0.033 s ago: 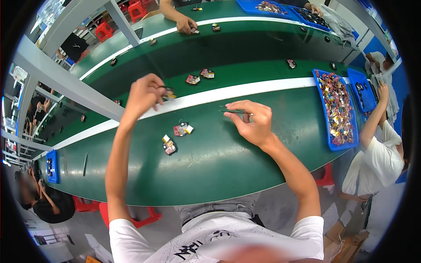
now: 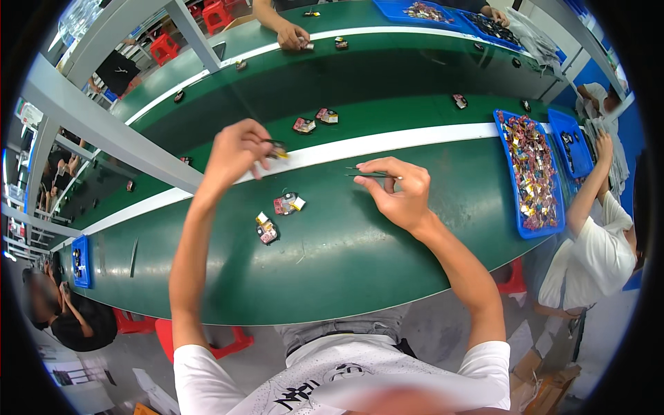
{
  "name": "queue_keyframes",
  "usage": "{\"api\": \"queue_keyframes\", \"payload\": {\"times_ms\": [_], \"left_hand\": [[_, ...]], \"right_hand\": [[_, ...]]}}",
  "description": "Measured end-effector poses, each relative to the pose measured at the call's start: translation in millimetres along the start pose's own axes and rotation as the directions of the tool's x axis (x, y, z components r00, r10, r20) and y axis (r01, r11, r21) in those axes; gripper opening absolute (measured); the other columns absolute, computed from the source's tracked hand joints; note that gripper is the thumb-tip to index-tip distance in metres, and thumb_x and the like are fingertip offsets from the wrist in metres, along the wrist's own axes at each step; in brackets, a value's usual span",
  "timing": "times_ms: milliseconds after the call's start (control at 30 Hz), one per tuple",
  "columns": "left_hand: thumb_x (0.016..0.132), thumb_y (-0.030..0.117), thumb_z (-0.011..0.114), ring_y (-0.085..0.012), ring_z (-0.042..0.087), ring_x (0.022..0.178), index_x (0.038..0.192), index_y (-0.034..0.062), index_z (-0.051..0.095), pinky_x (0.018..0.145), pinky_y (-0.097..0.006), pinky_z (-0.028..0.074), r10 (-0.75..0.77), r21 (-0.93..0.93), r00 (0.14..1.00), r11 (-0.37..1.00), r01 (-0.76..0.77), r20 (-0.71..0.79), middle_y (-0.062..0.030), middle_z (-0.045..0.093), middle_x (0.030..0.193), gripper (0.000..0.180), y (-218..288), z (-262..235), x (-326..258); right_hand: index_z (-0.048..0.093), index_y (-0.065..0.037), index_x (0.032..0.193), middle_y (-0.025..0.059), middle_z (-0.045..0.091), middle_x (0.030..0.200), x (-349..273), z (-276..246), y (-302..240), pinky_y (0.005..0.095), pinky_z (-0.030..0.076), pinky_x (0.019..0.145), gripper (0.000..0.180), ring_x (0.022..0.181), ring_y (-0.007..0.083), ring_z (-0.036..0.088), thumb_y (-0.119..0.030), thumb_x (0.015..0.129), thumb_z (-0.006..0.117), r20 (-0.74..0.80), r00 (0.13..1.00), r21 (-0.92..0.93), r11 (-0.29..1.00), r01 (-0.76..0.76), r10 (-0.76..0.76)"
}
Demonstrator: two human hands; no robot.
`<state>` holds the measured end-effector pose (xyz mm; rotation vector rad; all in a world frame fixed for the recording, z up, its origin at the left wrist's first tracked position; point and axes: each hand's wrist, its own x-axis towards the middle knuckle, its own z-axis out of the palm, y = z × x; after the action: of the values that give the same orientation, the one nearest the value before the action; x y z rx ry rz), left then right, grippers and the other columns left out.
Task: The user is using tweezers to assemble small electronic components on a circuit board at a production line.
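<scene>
White short-sleeved T-shirt (image 2: 290, 373), fine dark speckles (image 2: 317, 361) on the front. Bold black print (image 2: 297, 396) near six o'clock, thinner black motif (image 2: 349, 369) beside it (pale blur hides part of the shirt there). Left sleeve (image 2: 200, 373) at seven, right sleeve (image 2: 490, 370) between four and five: both plain white. Left hand (image 2: 238, 151), right hand (image 2: 401, 190) and forearms (image 2: 187, 277) bare. Creased grey trousers (image 2: 304, 337) at six, dark patch (image 2: 407, 348) by the waist at five.

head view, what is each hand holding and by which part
Right hand: tweezers, by their prongs, tips pointing left. Left hand: small dark piece, apparently by one edge; blur hides exactly where.
</scene>
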<state>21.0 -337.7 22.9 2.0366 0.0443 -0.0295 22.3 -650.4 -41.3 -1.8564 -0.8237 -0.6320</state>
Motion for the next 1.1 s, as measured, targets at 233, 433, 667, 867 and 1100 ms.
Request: {"api": "queue_keyframes", "payload": {"times_ms": [233, 433, 667, 867, 1100], "left_hand": [[0.092, 0.005, 0.069, -0.0112, 0.065, 0.053, 0.096, -0.0044, 0.062, 0.038, -0.021, 0.039, -0.066, -0.224, 0.992, 0.971, 0.088, 0.103, -0.0099, 0.069, 0.077, 0.012, 24.4, 76.3, -23.3], [0.094, 0.005, 0.066, -0.0117, 0.065, 0.053, 0.097, -0.0048, 0.06, 0.038, -0.022, 0.04, -0.007, -0.239, 0.997, 0.971, 0.024, 0.071, -0.0097, 0.069, 0.076, 0.012, 20.3, 112.2, -28.1], [0.095, 0.004, 0.065, -0.0142, 0.066, 0.054, 0.099, -0.0058, 0.06, 0.04, -0.026, 0.045, -0.018, -0.268, 0.999, 0.963, 0.027, 0.039, -0.0105, 0.07, 0.076, 0.011, 19.8, 130.7, -30.6], [0.096, 0.004, 0.064, -0.0145, 0.068, 0.056, 0.098, -0.0066, 0.06, 0.047, -0.026, 0.051, 0.037, -0.29, 0.999, 0.956, -0.044, -0.027, -0.0106, 0.07, 0.075, 0.012, 20.3, 137.2, -33.5], [0.096, 0.002, 0.064, -0.0149, 0.069, 0.058, 0.101, -0.0068, 0.058, 0.051, -0.026, 0.055, 0.073, -0.295, 0.994, 0.951, -0.092, -0.077, -0.0105, 0.069, 0.074, 0.011, 20.0, 143.9, -34.3]], "right_hand": [[0.072, 0.001, 0.093, 0.0059, 0.076, 0.089, 9.0, -11.0, -7.5, 0.0177, 0.032, 0.048, 0.014, 0.052, -0.0016, 0.042, 0.002, 0.082, 0.081, 0.096, 0.874, 0.465, 0.755, -0.462, 0.476], [0.069, 0.003, 0.094, 0.0099, 0.076, 0.087, 5.3, -21.0, 1.4, 0.0162, 0.031, 0.049, 0.016, 0.056, -0.002, 0.045, 0.003, 0.082, 0.08, 0.142, 0.846, 0.57, 0.656, -0.495, 0.514], [0.072, 0.004, 0.089, 0.006, 0.073, 0.086, -4.3, -19.5, -2.1, 0.0178, 0.031, 0.048, 0.015, 0.054, -0.0006, 0.047, 0.002, 0.079, 0.083, 0.111, 0.91, 0.417, 0.813, -0.407, 0.399], [0.073, 0.004, 0.087, 0.0036, 0.071, 0.084, -4.5, -18.4, -0.1, 0.0191, 0.03, 0.048, 0.015, 0.051, -0.0003, 0.042, -0.001, 0.079, 0.085, 0.114, 0.889, 0.324, 0.829, -0.456, 0.444], [0.073, 0.004, 0.088, 0.0027, 0.071, 0.084, -5.2, -20.5, 2.5, 0.0195, 0.029, 0.047, 0.016, 0.05, -0.0009, 0.04, -0.003, 0.079, 0.085, 0.108, 0.872, 0.288, 0.825, -0.487, 0.477]]}}
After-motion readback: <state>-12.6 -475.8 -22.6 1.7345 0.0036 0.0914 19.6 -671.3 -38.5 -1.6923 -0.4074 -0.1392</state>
